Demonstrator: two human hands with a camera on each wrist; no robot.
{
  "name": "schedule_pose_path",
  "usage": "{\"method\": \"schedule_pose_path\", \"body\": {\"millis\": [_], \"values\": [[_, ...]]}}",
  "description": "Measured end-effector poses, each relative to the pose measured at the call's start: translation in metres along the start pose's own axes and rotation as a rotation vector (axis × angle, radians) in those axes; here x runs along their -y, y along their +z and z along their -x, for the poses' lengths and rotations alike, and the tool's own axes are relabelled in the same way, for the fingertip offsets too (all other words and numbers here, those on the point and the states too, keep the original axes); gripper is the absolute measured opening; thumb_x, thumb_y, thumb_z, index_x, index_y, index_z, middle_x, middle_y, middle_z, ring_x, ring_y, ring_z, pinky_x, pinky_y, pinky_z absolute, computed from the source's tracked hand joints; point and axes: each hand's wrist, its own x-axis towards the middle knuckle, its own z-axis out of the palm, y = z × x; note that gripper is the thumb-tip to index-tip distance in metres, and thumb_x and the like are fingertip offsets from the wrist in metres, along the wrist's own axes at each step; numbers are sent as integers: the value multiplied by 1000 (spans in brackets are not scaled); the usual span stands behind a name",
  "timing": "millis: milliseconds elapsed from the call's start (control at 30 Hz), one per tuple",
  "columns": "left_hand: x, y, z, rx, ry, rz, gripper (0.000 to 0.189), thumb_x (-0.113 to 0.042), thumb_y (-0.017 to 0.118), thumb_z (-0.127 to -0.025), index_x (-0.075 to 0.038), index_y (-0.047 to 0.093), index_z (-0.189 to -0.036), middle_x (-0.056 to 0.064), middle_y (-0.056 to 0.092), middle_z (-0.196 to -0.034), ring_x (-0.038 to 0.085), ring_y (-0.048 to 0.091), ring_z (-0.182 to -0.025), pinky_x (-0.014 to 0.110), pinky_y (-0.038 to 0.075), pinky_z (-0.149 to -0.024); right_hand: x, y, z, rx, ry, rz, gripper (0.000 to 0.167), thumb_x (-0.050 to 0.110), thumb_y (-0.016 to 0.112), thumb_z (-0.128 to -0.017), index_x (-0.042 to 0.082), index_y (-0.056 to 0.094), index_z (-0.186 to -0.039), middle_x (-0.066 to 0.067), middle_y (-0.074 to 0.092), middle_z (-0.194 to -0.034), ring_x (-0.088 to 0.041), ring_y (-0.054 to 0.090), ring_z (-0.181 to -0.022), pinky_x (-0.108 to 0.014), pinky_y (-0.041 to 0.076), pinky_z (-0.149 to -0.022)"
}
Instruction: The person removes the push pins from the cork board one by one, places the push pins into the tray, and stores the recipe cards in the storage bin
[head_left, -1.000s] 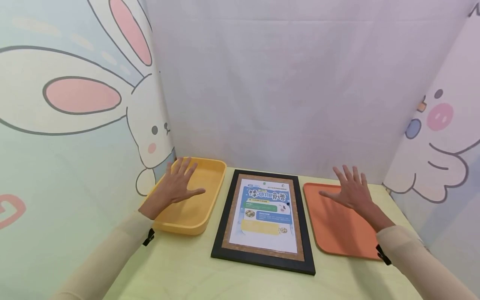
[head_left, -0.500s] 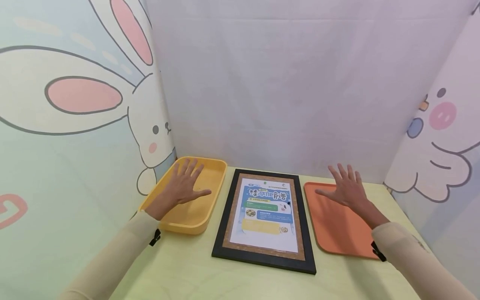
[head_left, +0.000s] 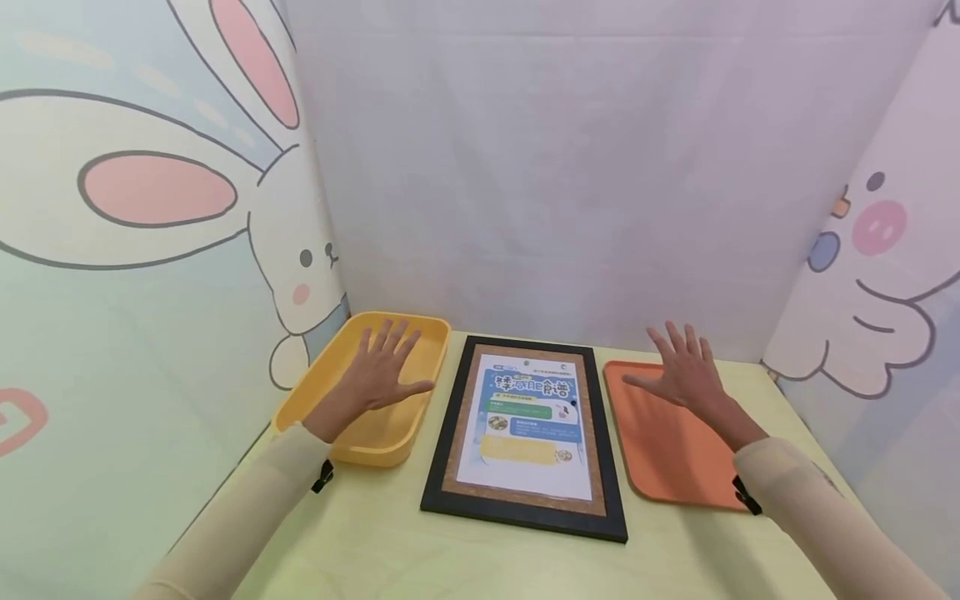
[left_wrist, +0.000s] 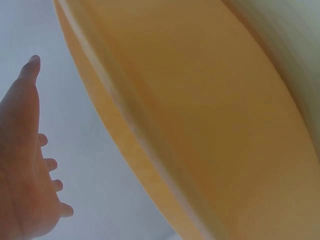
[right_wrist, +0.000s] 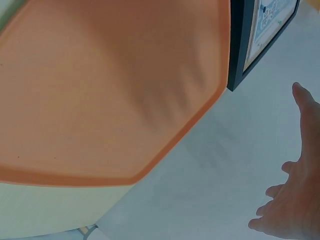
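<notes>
My left hand [head_left: 375,377] hovers over the yellow tray [head_left: 298,410], fingers spread and thumb pointing right, holding nothing. In the left wrist view, the tray's wall [left_wrist: 200,100] fills much of the picture, with the hand [left_wrist: 25,170] apart from it at the left. My right hand [head_left: 688,377] is held above the orange tray [head_left: 675,467], its fingers spread and thumb toward the left. The right wrist view has that tray [right_wrist: 100,100] with a hand's shadow on it. Between the trays lies a black-framed board [head_left: 525,521] bearing a printed sheet [head_left: 525,433].
The pale yellow-green table [head_left: 390,533] extends in front of the trays. A plain light curtain [head_left: 540,183] stands behind it. Side walls carry a cartoon rabbit [head_left: 292,242] at the left and a cartoon animal [head_left: 877,275] at the right.
Both hands have drifted inward, the left one to the right and the right one to the left and slightly up. The trays and framed board stay put.
</notes>
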Motion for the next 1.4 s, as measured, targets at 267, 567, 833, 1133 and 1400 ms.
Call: {"method": "schedule_pose_path", "body": {"millis": [267,567,833,1133,1400], "values": [[-14,4,-7,8,19,36,101,-76,58,-90,-11,33,-163,20,23,-170,45,16,-156,70,11,-122,3,7,-6,12,-10,-15,110,67,76,-81,3,32,-160,-36,22,-163,-64,13,-148,-76,10,-116],[-32,9,-9,50,13,67,101,-76,58,-90,-12,30,-164,18,19,-171,43,14,-158,65,11,-124,17,14,-8,66,-23,-41,105,61,75,-85,3,30,-161,-35,19,-165,-62,9,-150,-75,8,-117],[-44,14,-11,64,39,58,102,-78,53,-92,-11,27,-165,18,17,-172,42,13,-158,61,13,-125,29,22,-12,61,-17,-12,106,64,75,-83,2,34,-159,-33,22,-165,-59,11,-151,-73,10,-119],[-53,16,-13,81,39,62,99,-76,54,-92,-13,29,-165,18,19,-171,43,17,-157,59,15,-125,41,23,-16,89,-18,-7,106,62,75,-85,1,33,-160,-33,21,-165,-59,10,-151,-73,8,-119],[-57,17,-12,129,39,106,100,-76,54,-92,-14,27,-166,16,13,-173,41,12,-158,57,12,-126,54,27,-22,111,-8,-15,105,63,73,-86,2,31,-161,-32,18,-167,-57,7,-153,-72,4,-120]]}}
